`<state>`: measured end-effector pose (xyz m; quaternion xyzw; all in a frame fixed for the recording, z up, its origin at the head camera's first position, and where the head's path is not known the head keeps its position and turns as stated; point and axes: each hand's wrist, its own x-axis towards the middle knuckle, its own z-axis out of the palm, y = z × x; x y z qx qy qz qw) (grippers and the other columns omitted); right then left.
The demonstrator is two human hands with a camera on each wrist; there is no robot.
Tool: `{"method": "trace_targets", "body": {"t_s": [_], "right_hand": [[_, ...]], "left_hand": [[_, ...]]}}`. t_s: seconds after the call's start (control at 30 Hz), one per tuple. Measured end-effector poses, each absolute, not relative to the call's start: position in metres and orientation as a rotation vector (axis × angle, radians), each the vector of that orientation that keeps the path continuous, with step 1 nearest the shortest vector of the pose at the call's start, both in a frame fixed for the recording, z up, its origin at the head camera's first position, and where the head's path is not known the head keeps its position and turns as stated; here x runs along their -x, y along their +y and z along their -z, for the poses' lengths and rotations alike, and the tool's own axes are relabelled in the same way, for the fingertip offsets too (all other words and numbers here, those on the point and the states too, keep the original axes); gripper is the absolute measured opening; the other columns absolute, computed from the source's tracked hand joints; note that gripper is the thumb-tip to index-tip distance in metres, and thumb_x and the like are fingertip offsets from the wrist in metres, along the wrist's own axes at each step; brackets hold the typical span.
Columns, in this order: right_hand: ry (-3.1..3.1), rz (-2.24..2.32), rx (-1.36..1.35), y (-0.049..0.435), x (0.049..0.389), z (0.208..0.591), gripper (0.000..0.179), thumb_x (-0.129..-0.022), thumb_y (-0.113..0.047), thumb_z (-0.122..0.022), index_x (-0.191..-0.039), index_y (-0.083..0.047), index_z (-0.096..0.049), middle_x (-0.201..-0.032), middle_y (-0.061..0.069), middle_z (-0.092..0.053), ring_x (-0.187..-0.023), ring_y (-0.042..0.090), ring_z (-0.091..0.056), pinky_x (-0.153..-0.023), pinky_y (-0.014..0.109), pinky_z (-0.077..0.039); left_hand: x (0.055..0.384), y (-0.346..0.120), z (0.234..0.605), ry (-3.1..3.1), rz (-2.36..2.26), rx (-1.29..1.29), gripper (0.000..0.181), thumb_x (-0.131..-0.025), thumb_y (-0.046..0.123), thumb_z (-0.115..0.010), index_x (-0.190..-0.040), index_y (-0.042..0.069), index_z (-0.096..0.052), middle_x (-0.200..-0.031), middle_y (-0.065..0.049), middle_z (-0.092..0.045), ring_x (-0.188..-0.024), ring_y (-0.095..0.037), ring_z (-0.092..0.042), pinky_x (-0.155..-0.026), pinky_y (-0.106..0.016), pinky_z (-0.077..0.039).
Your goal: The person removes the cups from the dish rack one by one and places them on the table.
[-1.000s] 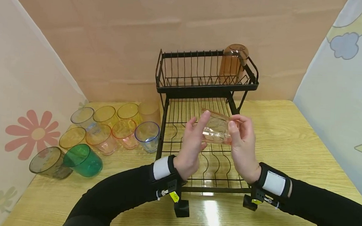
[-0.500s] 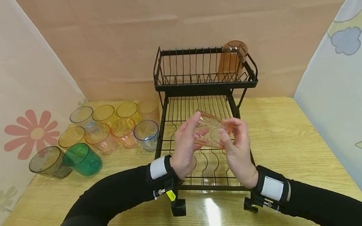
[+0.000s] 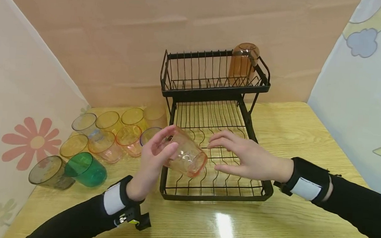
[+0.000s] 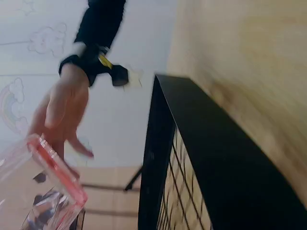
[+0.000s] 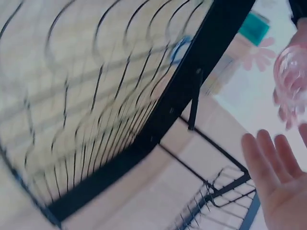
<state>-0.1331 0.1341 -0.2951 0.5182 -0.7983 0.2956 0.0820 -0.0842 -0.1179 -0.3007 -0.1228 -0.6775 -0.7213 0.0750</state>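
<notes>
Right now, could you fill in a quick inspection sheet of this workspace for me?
Surface: glossy wooden table.
Job's things: pink cup tilted on its side over the rack's front left edge; black two-level dish rack; brown cup upside down on the top level.
Clutter: group of coloured cups at left; green cup lying on its side.
Grips: left hand holds the pink cup; right hand open above the lower level.
Cables: nothing seen.
Surroundings: cloth screens with flower, cloud and star prints.
</notes>
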Motion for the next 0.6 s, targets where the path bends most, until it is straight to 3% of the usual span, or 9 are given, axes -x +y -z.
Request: {"method": "trace_targets", "body": {"t_s": [0.13, 0.23, 0.37, 0.6], "right_hand": [[-2.431, -0.53, -1.61, 0.143, 0.14, 0.285, 0.047, -0.085, -0.04, -0.059, -0.125, -0.021, -0.046, -0.131, 0.001, -0.039, -0.109, 0.016, -0.046, -0.077, 0.032, -0.045], [-2.452, -0.416, -1.598, 0.149, 0.147, 0.276, 0.052, -0.085, -0.044, -0.057, -0.129, -0.02, -0.044, -0.135, 0.005, -0.036, -0.119, 0.021, -0.038, -0.089, 0.041, -0.038], [-2.413, -0.341, -1.558, 0.155, 0.157, 0.26, 0.059, -0.083, -0.046, -0.058, -0.133, -0.018, -0.043, -0.141, 0.008, -0.031, -0.127, 0.026, -0.028, -0.099, 0.048, -0.026], [-2.229, -0.242, -1.453, 0.169, 0.174, 0.225, 0.067, -0.078, -0.046, -0.061, -0.133, -0.013, -0.043, -0.141, 0.015, -0.031, -0.129, 0.034, -0.025, -0.101, 0.05, -0.02]], "left_hand": [[0.077, -0.151, 0.307, -2.129, 1.866, 0.532, 0.052, -0.08, 0.004, -0.061, -0.13, 0.009, -0.046, -0.121, -0.009, -0.05, -0.103, -0.026, -0.052, -0.077, -0.037, -0.047], [0.073, -0.174, 0.313, -2.218, 1.606, 0.546, 0.063, -0.074, 0.003, -0.068, -0.132, 0.013, -0.045, -0.12, -0.007, -0.051, -0.103, -0.024, -0.052, -0.078, -0.037, -0.046], [0.067, -0.204, 0.322, -2.318, 1.324, 0.452, 0.073, -0.069, 0.008, -0.075, -0.133, 0.021, -0.044, -0.119, -0.002, -0.051, -0.103, -0.019, -0.052, -0.079, -0.031, -0.045], [0.063, -0.243, 0.344, -2.44, 1.035, 0.23, 0.072, -0.067, 0.019, -0.078, -0.131, 0.023, -0.046, -0.119, 0.002, -0.05, -0.098, -0.013, -0.051, -0.074, -0.022, -0.044]]}}
